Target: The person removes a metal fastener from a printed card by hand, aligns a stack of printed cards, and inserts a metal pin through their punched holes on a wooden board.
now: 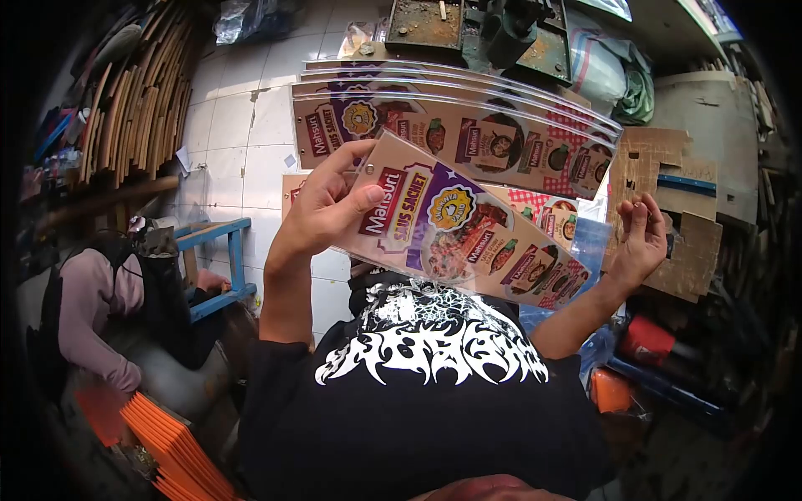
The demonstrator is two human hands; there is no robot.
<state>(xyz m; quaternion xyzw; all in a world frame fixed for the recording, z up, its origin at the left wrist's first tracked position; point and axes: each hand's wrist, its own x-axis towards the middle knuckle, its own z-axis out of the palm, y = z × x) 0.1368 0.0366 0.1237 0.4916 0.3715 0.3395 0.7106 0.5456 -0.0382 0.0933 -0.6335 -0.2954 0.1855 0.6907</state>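
Note:
My left hand (327, 204) grips the upper left end of a printed sauce sachet panel (468, 230) in a clear plastic cover, its thumb on the front near a small metal eyelet. The panel slopes down to the right. My right hand (642, 242) is just beyond the panel's right end, beside the clear plastic edge; its fingertips are pinched together, and what they hold, if anything, is too small to make out. Behind the held panel lies a fanned stack of similar covered panels (401, 100).
Cut cardboard (697, 242) lies at the right. Metal trays (424, 23) and a dark machine part (508, 32) stand at the top. At left are a blue frame (236, 259), a person in a pink sleeve (88, 313), orange sheets (171, 442) and upright boards (138, 92).

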